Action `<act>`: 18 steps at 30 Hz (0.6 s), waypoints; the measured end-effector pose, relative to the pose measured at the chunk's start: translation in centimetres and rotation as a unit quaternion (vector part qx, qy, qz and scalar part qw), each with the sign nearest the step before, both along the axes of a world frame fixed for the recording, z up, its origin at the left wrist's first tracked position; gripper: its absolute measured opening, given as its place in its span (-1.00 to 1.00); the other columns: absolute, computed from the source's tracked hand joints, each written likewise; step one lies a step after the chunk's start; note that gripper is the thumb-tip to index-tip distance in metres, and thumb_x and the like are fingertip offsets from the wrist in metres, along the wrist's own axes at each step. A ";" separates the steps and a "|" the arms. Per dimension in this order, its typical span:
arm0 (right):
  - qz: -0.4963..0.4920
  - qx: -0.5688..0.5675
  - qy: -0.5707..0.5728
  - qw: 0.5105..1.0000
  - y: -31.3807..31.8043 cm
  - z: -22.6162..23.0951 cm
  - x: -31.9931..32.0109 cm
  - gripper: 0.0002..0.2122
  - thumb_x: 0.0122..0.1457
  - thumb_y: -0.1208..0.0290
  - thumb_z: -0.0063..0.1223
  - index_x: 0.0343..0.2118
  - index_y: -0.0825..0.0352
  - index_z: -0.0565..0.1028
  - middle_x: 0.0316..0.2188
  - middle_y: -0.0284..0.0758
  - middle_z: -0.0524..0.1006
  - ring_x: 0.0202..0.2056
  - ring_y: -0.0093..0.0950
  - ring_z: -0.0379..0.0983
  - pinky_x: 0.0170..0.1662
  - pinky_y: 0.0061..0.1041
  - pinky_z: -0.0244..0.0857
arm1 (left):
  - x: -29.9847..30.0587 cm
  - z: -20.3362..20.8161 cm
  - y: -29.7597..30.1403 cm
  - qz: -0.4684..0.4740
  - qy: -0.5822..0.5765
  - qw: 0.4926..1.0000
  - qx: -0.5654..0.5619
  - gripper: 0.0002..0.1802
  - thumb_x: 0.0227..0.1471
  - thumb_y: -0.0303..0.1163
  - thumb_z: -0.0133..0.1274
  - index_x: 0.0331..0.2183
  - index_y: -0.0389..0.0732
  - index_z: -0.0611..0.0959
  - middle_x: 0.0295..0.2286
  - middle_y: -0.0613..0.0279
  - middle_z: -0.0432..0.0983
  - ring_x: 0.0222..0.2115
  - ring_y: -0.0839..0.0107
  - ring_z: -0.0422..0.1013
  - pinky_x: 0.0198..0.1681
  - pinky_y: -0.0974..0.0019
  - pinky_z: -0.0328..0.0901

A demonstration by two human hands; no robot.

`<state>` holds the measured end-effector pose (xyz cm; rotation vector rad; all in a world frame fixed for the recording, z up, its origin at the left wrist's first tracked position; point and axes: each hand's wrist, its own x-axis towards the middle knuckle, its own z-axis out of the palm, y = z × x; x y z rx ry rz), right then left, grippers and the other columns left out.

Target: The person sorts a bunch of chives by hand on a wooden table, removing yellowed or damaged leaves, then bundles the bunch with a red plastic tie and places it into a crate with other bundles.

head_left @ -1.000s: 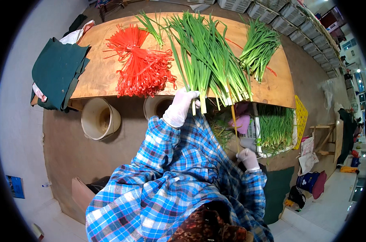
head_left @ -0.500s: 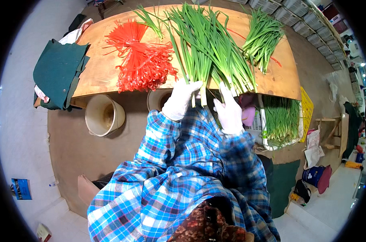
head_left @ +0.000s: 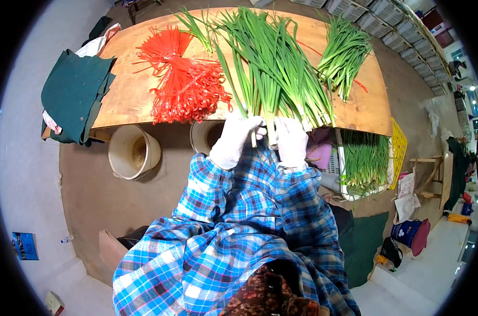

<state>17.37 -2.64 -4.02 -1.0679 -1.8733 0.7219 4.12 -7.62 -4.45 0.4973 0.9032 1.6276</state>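
Note:
A large pile of long green garlic chives (head_left: 286, 68) lies on the wooden table, white stem ends toward me. At the near edge my white-gloved left hand (head_left: 235, 138) is closed around a few chive stems, whose cut ends stick out below its fingers. Close beside it, my gloved right hand (head_left: 291, 138) has its fingers bent in at the stem ends of another clump, holding them. Left of the pile lies a fanned heap of red plastic ties (head_left: 189, 92). A smaller bunch of chives (head_left: 344, 55) rests at the right.
Under the table's near edge stand a whitish bucket (head_left: 135, 152) and a second bucket (head_left: 203, 134). A white crate of chives (head_left: 365, 160) sits at lower right beside a yellow crate (head_left: 398, 145). Green cloth (head_left: 75, 95) hangs over the table's left end (head_left: 115, 108).
My right hand has moved left toward my left hand, its fingers now curled in at the stem ends instead of spread. My left hand stays nearly in place.

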 end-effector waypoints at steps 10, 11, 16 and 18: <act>-0.031 -0.282 0.171 0.944 0.2 0.1 -1.7 -0.83 0.10 0.42 -0.08 -0.39 0.42 0.48 -0.80 -0.35 0.37 -0.84 -0.64 0.20 -0.80 -0.65 0.06 | 0.1 0.5 -0.8 0.003 0.070 0.997 0.030 -0.66 -0.10 -0.55 0.02 -0.18 -0.30 0.42 -0.44 0.29 0.45 -0.49 0.57 0.38 -0.41 0.51 0.29; -0.030 -0.287 0.191 0.938 0.6 -0.3 -1.5 -0.83 0.10 0.43 -0.09 -0.39 0.44 0.48 -0.80 -0.34 0.37 -0.85 -0.63 0.21 -0.80 -0.65 0.07 | 0.0 0.6 -0.8 -0.009 0.069 0.997 0.023 -0.65 -0.11 -0.56 0.02 -0.18 -0.30 0.42 -0.44 0.30 0.45 -0.49 0.57 0.38 -0.41 0.51 0.28; -0.043 -0.309 0.241 0.919 0.6 0.1 -3.0 -0.84 0.10 0.47 -0.11 -0.39 0.45 0.47 -0.79 -0.32 0.38 -0.85 -0.61 0.21 -0.80 -0.64 0.07 | -0.1 0.9 -1.0 0.007 0.027 0.998 0.059 -0.64 -0.10 -0.52 0.04 -0.17 -0.28 0.41 -0.44 0.29 0.45 -0.49 0.58 0.37 -0.42 0.51 0.28; -0.056 -0.304 0.289 0.906 1.3 -0.3 -3.5 -0.86 0.07 0.50 -0.11 -0.41 0.44 0.48 -0.80 -0.31 0.36 -0.87 -0.59 0.19 -0.81 -0.62 0.08 | -0.4 1.4 -1.4 -0.010 0.052 0.998 0.042 -0.65 -0.10 -0.51 0.04 -0.19 -0.28 0.41 -0.46 0.27 0.45 -0.52 0.56 0.38 -0.43 0.50 0.29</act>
